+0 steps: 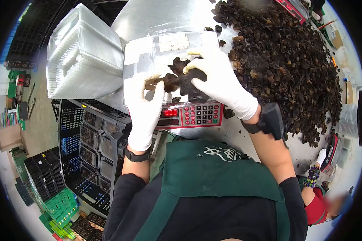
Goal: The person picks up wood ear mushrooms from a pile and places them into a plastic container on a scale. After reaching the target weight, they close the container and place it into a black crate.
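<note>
White-gloved, my right hand curls its fingers around a dark clump of wood ear mushrooms above the scale's pan. My left hand, gloved the same way, pinches a brown wood ear piece between thumb and fingers, close beside that clump. Under both hands is a digital scale with a red keypad panel; its lit display appears to read 0.00. A small dark scrap lies near the pan's front edge. The hands partly cover the pieces they grip.
Left of the scale rises a tall stack of clear plastic containers. A big heap of wood ears spreads over the metal table to the right. A black crate of packed containers stands below left. Another person is at lower right.
</note>
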Available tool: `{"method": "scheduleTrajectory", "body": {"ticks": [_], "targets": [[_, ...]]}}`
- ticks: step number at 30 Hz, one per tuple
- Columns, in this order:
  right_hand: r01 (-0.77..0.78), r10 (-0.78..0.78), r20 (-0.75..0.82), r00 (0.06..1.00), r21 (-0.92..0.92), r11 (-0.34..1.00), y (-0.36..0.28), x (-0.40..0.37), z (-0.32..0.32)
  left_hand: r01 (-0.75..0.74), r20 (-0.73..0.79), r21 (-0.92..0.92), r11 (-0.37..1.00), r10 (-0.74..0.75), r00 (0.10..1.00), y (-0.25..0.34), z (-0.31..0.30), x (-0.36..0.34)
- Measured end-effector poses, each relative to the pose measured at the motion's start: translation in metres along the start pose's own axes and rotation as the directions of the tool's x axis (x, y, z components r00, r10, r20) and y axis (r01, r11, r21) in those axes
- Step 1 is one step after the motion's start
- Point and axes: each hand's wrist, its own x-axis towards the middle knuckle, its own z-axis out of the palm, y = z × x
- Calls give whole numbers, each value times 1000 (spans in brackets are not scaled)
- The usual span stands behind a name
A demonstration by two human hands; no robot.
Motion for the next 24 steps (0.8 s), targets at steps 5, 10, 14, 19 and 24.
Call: {"method": "scheduleTrajectory", "body": {"ticks": [5, 10, 14, 19, 24], "targets": [[-34, 41, -57, 998, 104, 994, -10, 2, -8, 14, 26, 43, 999, -15, 1000, 1, -7, -1], [-195, 223, -39, 974, 355, 914, -6, 0, -8, -4, 20, 56, 998, 3, 1000, 4, -7, -1], [-384, 361, 146, 921, 491, 782, -23, 6, -33, -61, -24, 44, 997, 62, 998, 10, -3, -1], [-348, 261, 264, 929, 862, 369, -40, -29, -42, -454, 51, -5, 891, 454, 890, 58, 14, -12], [-496, 586, 387, 712, 868, 28, -33, -116, -47, -397, 496, -363, 843, 535, 684, 70, 57, -41]]}}
